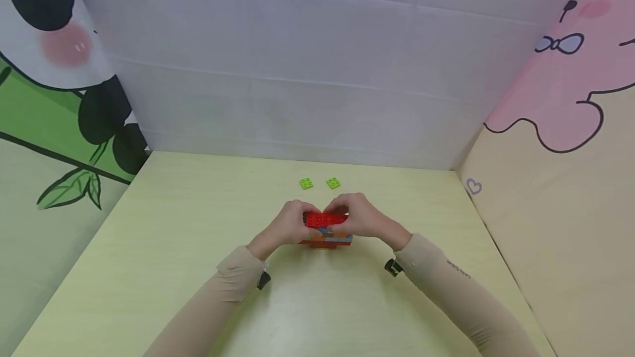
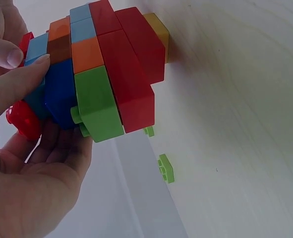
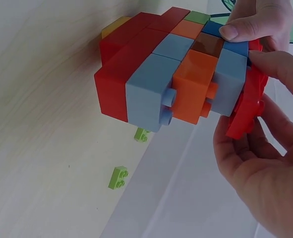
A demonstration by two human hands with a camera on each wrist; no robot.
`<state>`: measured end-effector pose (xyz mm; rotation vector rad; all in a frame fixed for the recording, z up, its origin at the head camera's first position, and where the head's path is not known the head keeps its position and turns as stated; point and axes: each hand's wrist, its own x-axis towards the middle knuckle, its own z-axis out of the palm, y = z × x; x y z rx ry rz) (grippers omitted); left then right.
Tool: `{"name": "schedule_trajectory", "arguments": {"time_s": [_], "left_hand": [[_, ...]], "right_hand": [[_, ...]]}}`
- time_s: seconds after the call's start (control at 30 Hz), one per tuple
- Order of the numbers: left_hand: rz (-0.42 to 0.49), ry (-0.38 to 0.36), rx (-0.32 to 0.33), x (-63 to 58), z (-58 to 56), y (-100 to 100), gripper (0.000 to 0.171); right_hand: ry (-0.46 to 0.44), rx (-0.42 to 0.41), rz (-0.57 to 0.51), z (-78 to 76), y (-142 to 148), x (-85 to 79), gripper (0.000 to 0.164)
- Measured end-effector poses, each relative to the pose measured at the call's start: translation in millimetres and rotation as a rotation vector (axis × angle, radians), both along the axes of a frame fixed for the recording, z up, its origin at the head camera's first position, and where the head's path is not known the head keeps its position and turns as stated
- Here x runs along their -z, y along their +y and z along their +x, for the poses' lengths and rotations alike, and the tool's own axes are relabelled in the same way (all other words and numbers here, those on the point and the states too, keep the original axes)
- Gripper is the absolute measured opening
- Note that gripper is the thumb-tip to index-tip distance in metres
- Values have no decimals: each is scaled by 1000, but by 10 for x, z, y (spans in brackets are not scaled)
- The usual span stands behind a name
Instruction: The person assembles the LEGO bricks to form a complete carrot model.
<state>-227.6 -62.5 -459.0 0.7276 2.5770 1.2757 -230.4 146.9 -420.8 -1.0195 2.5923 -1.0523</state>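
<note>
A stepped block build [image 1: 324, 238] of red, orange, light blue, dark blue, brown and green toy bricks stands on the table, over a small yellow brick [image 2: 158, 37] at its base. Red studded bricks [image 1: 319, 219] top it. My left hand [image 1: 290, 222] grips its left side, thumb across the near face beside the dark blue brick [image 2: 60, 94], fingers behind. From the other side my right hand [image 1: 362, 216] holds the top, its thumb by the red top piece [image 3: 245, 106] and its fingers curled behind. The fingers hide part of the top row.
Two lime-green studded plates, the left one [image 1: 306, 183] and the right one [image 1: 333, 183], lie on the pale table [image 1: 198, 208] behind the build. A white cloth wall [image 1: 307, 70] rises at the back, with cartoon-printed panels on both sides.
</note>
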Motion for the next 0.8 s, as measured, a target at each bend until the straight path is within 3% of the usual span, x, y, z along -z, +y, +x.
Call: {"name": "schedule_trajectory", "arguments": {"time_s": [0.8], "left_hand": [[-21,12,-3,-43,30,4,28]], "right_hand": [[-22,27,28,22,-32,-9,25]]}}
